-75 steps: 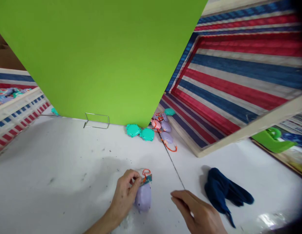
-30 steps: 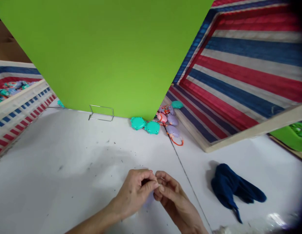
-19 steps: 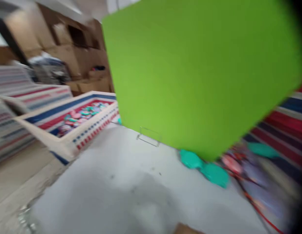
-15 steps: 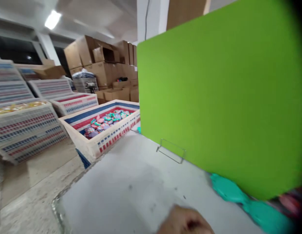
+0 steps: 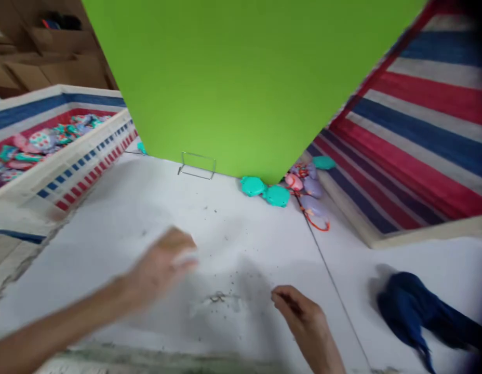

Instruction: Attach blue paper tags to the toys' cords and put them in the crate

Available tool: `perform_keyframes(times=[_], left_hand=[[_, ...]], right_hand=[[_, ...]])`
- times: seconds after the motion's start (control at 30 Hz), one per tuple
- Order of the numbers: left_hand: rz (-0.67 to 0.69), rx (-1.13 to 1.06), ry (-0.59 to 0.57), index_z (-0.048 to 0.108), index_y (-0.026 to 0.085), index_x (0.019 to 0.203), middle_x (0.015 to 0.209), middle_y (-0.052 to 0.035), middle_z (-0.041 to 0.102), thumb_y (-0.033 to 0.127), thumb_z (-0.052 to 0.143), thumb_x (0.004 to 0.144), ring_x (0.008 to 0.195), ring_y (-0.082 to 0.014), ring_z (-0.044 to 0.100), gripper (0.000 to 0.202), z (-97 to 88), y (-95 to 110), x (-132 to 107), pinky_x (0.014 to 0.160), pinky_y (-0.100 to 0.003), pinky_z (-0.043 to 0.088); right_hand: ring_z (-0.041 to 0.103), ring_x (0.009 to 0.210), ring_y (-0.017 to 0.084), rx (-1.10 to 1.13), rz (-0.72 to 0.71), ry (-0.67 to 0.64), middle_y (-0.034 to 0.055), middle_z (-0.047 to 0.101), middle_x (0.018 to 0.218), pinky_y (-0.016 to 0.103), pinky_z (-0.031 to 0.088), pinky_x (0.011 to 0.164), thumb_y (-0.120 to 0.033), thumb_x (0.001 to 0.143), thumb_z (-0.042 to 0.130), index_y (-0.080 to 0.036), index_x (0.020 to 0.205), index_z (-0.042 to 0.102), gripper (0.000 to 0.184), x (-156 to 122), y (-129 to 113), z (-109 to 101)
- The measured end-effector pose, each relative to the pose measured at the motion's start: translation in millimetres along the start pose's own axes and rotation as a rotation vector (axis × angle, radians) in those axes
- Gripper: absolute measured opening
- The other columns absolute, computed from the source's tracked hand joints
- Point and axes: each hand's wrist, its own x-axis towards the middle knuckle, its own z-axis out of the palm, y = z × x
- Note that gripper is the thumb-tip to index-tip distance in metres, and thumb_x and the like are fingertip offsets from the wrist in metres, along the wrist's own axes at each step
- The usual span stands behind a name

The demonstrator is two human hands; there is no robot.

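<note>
My left hand (image 5: 163, 267) hovers over the white tabletop (image 5: 128, 208), smeared by motion, its fingers bent; whether it holds anything I cannot see. Lower right of it, my right hand (image 5: 305, 322) is closed, thumb and fingertips together; anything between them is hidden. Small dark specks and a little tangle of thin bits (image 5: 218, 297) lie on the table between the hands. Beyond them, two turquoise turtle-shaped pieces (image 5: 253, 186) rest against the foot of the green panel (image 5: 241, 88). Pink and lilac pieces (image 5: 311, 188) with orange-red cords sit beside them.
A thin wire frame (image 5: 197, 165) stands before the panel. On the left is a crate (image 5: 96, 143) of colourful pieces; on the right, a striped-lined crate (image 5: 439, 228) lies tipped towards me. Dark blue cloth (image 5: 408, 306) lies at the right. Cardboard boxes (image 5: 62, 72) are stacked behind.
My view has swung right and down. Both hands now show, where only one blurred hand showed at the bottom edge. The right-hand crate and blue cloth have come into view.
</note>
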Motion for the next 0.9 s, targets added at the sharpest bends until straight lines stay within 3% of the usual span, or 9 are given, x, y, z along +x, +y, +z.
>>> perform_keyframes(times=[0.03,0.1,0.13,0.2,0.33,0.43,0.53,0.8,0.9], left_hand=[[0.185,0.050,-0.150,0.063,0.015,0.087,0.096,-0.0042,0.063,0.030,0.057,0.073,0.094,-0.0219,0.055,0.021,41.4,-1,-10,0.085,-0.034,0.044],[0.305,0.137,-0.260,0.058,0.015,0.093,0.103,-0.0096,0.058,0.022,0.054,0.077,0.100,-0.0239,0.050,0.018,109.1,-2,-23,0.091,-0.040,0.039],[0.321,0.155,-0.280,0.057,0.015,0.089,0.099,-0.0091,0.058,0.018,0.050,0.079,0.098,-0.0228,0.050,0.012,132.5,-2,-26,0.090,-0.039,0.039],[0.320,0.187,-0.280,0.055,0.015,0.084,0.095,-0.0091,0.056,0.011,0.043,0.081,0.096,-0.0222,0.049,0.013,157.9,-1,-26,0.092,-0.040,0.036],[0.286,0.182,-0.291,0.052,0.016,0.082,0.086,-0.0069,0.055,0.009,0.035,0.084,0.086,-0.0204,0.049,0.018,156.1,4,-23,0.087,-0.038,0.036],[0.219,0.115,-0.353,0.049,0.017,0.081,0.078,-0.0033,0.055,0.011,0.030,0.086,0.074,-0.0169,0.050,0.020,145.9,11,-23,0.075,-0.032,0.040],[0.160,0.031,-0.399,0.049,0.017,0.080,0.075,-0.0014,0.054,0.013,0.029,0.087,0.070,-0.0148,0.049,0.022,141.2,18,-22,0.069,-0.027,0.040],[0.142,-0.036,-0.443,0.056,0.016,0.077,0.076,-0.0034,0.056,0.017,0.029,0.088,0.070,-0.0144,0.053,0.029,139.2,23,-10,0.066,-0.023,0.041],[0.176,-0.040,-0.411,0.056,0.017,0.076,0.076,-0.0036,0.057,0.020,0.028,0.088,0.069,-0.0146,0.054,0.030,140.6,17,-8,0.066,-0.024,0.041]], right_hand=[[0.054,0.054,0.015,-0.021,0.002,-0.020,0.0003,0.060,0.060,0.022,0.045,0.050,-0.038,0.075,0.055,-0.021,0.070,0.060,0.019,-5,2,3],[0.058,0.059,0.016,-0.035,0.000,-0.043,0.0023,0.065,0.067,0.023,0.047,0.054,-0.035,0.077,0.054,-0.020,0.076,0.062,0.017,-16,8,11],[0.060,0.061,0.017,-0.029,-0.005,-0.043,0.0034,0.066,0.071,0.023,0.048,0.055,-0.034,0.077,0.054,-0.020,0.080,0.063,0.017,-21,11,14],[0.062,0.062,0.017,0.002,-0.020,-0.037,0.0048,0.068,0.075,0.022,0.049,0.055,-0.032,0.076,0.057,-0.019,0.088,0.064,0.020,-30,17,22],[0.059,0.058,0.016,0.071,-0.066,0.061,0.0043,0.068,0.075,0.022,0.049,0.053,-0.031,0.072,0.061,-0.019,0.096,0.064,0.026,-34,16,38],[0.056,0.055,0.014,0.107,-0.133,0.134,0.0024,0.065,0.071,0.022,0.045,0.053,-0.032,0.077,0.057,-0.021,0.086,0.065,0.016,-31,5,44],[0.055,0.056,0.014,0.118,-0.191,0.137,0.0015,0.063,0.067,0.022,0.043,0.054,-0.031,0.081,0.052,-0.022,0.073,0.066,0.018,-28,-1,42],[0.059,0.063,0.016,0.107,-0.219,0.089,0.0033,0.064,0.074,0.023,0.044,0.057,-0.024,0.082,0.050,-0.024,0.086,0.065,0.016,-28,2,42],[0.061,0.068,0.016,0.101,-0.175,0.065,0.0037,0.065,0.080,0.023,0.045,0.062,-0.022,0.082,0.049,-0.024,0.091,0.065,0.019,-30,1,28]])
